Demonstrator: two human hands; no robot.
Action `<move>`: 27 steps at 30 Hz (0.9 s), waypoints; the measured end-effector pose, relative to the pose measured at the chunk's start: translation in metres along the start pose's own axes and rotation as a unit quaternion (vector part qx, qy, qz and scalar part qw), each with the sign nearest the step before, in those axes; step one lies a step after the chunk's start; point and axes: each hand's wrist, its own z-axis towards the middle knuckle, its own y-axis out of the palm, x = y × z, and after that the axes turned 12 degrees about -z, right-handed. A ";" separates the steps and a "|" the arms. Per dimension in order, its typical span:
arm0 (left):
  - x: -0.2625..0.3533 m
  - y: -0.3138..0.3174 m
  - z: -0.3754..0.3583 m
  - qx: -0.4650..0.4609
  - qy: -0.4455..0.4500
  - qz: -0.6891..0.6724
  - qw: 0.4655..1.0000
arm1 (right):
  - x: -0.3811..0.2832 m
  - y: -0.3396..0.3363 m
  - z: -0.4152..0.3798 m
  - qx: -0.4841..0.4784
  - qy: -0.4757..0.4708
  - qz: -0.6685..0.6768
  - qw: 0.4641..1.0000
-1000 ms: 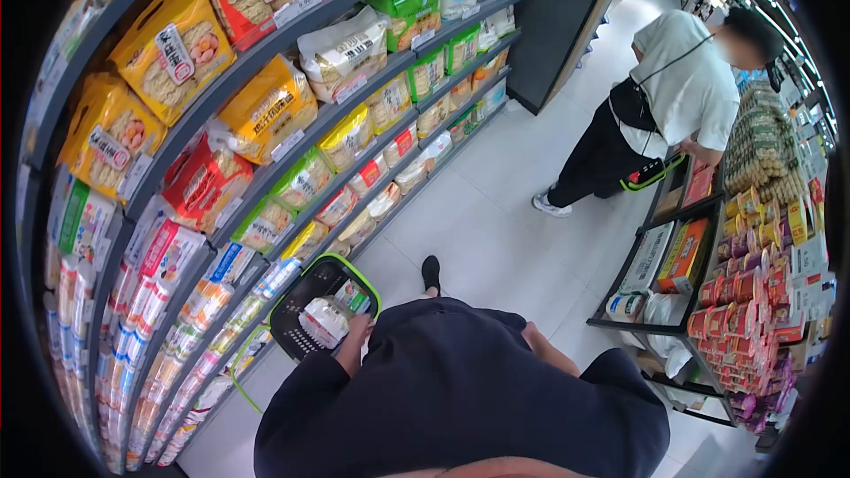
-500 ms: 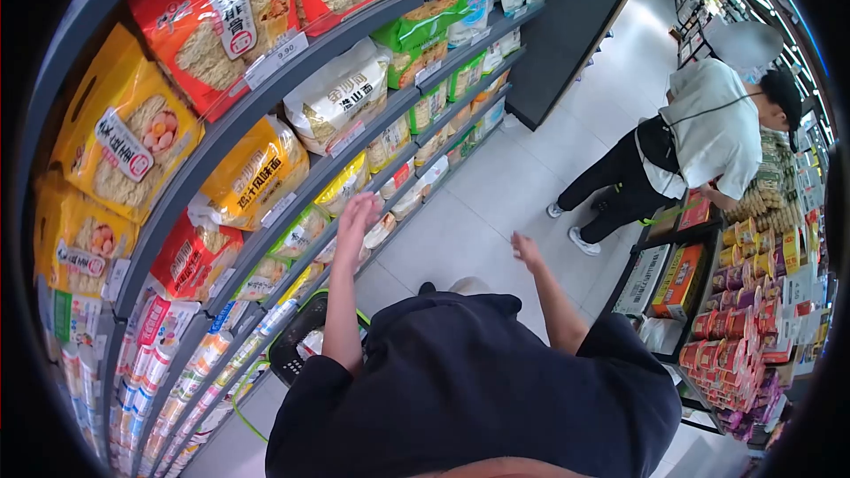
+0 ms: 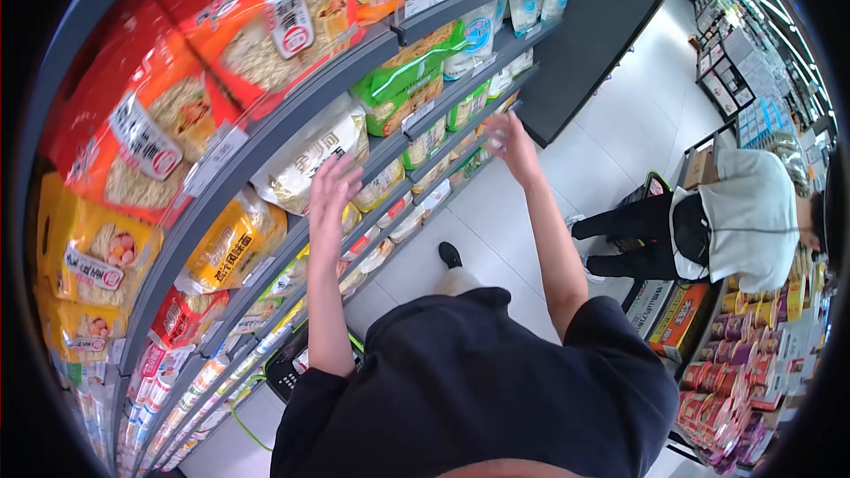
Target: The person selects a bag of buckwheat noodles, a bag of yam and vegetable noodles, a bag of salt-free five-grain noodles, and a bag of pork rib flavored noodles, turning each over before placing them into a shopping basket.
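Note:
My left hand [image 3: 334, 190] is raised in front of the shelf, fingers apart and holding nothing. It overlaps the lower right of a white bag of noodles [image 3: 310, 155] in this view. Farther forward, my right hand [image 3: 512, 143] reaches out with its fingers spread, also holding nothing. Behind its fingertips are the lower shelf rows, where small bags stand. A green noodle bag [image 3: 409, 80] sits on the shelf between and beyond the two hands. To the left of my left hand lies a yellow noodle bag [image 3: 232, 241].
Large red noodle bags [image 3: 279, 31] fill the upper shelf. A black shopping basket [image 3: 285, 370] with a green handle is low beside my left arm. At right, a person in a white shirt [image 3: 748, 217] bends over a display with stacked cup noodles [image 3: 713, 389]. A dark panel [image 3: 589, 44] ends the shelf.
Both hands have risen and moved forward, the right one farthest, toward the shelf. The view has shifted along the shelf. A foot has come into view, and the other person has bent lower.

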 end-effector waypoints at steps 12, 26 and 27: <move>-0.042 0.034 0.133 0.198 0.020 -0.033 0.979 | -0.108 0.021 0.149 -0.113 -0.115 -0.063 0.985; -0.067 0.053 0.153 0.265 0.108 -0.087 0.954 | -0.121 0.037 0.142 -0.129 -0.091 -0.062 0.986; -0.065 0.059 0.149 0.281 0.105 -0.098 0.949 | -0.120 0.035 0.137 -0.116 -0.082 -0.052 0.988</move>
